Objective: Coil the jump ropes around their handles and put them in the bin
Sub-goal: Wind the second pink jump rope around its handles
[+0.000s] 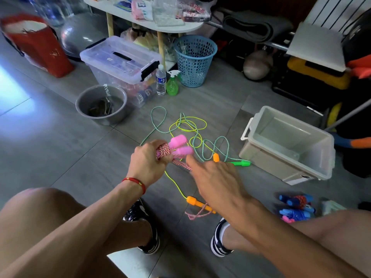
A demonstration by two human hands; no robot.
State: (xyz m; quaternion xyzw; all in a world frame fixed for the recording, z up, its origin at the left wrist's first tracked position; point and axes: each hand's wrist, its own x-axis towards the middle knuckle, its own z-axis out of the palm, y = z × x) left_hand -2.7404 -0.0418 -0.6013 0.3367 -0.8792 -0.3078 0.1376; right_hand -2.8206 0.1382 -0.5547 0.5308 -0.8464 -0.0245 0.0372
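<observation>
At the centre of the frame the person's left hand [147, 163] grips the two pink handles [179, 146] of a pink jump rope, held side by side, with several turns of pink-and-white cord [163, 150] already wound around their lower ends. A short stretch of that cord runs down and to the right to the right hand [215, 177]. That hand is motion-blurred: its index finger points forward, and whether the other fingers hold the cord cannot be told. A pink tail [197, 214] lies on the floor at lower centre, over an orange handle, so this first coil looks well advanced but not finished.

The rest is undone. The green jump rope [158, 119] sprawls in loose loops just above the hands, its green handle [241, 163] to the right of centre. Tangled through it lies the yellow jump rope [191, 125], with one orange handle [195, 202] at lower centre and another [216, 157] near the right hand's fingertips.

The grey bin [261, 157], at the right of the frame, holds no rope. A blue-handled bundle [297, 207] lies on the floor at lower right, blurred; whether it is a rope cannot be told.
</observation>
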